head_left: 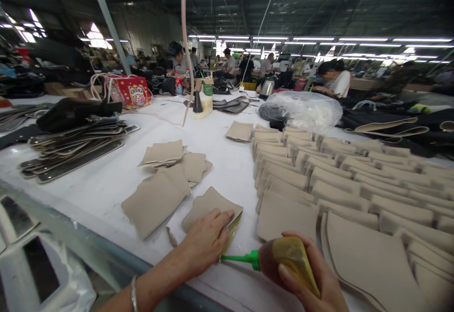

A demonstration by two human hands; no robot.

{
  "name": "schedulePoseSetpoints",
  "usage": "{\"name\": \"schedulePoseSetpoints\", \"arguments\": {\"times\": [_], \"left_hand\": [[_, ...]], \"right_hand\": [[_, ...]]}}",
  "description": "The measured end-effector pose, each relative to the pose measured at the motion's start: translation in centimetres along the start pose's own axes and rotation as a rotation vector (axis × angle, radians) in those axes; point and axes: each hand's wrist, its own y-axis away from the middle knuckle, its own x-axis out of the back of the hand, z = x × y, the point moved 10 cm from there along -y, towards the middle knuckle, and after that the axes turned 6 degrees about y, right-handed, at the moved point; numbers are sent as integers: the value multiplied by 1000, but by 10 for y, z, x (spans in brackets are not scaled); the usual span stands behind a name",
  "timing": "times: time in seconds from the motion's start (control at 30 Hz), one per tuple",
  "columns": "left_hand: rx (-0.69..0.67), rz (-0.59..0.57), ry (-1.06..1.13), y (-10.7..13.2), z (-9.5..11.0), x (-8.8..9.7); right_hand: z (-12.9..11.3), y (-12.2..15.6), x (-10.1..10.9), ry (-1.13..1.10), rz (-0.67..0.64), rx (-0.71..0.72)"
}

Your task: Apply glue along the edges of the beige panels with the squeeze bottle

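At the white surface [90, 198], near side: right hand [321, 279], grip wrapped around one translucent amber squeeze bottle [291, 257], tapered green nozzle [237, 258]; left hand [208, 234], fingers together upon one thin, matte beige panel [209, 204], whether pinching cannot be told. Beyond: loose, overlapping beige panels [154, 202]. Farther: crumpled clear plastic bag [308, 108].

Beige panels [209, 204] — green nozzle [241, 258], amber bottle [283, 256] — white tabletop [223, 160].

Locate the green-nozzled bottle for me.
In the head view, the bottle is low and right of centre, held in the right hand beside the rows of beige panels, its green nozzle pointing left toward the left hand.
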Motion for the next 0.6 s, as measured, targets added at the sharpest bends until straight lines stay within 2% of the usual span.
{"name": "schedulePoseSetpoints", "arguments": {"times": [0.1,0.2,0.37,0.6], "left_hand": [[-7,3,5,0,1,0],[-2,14,5,-1,-1,1],[2,31,19,-1,-3,0],[15,30,9,-1,-2,0]], "right_hand": [[4,-4,6,-25,40,-49],[2,-5,8,6,74,-25],[2,-1,3,26,46,2],[-5,-5,11,57,101,30]]}}
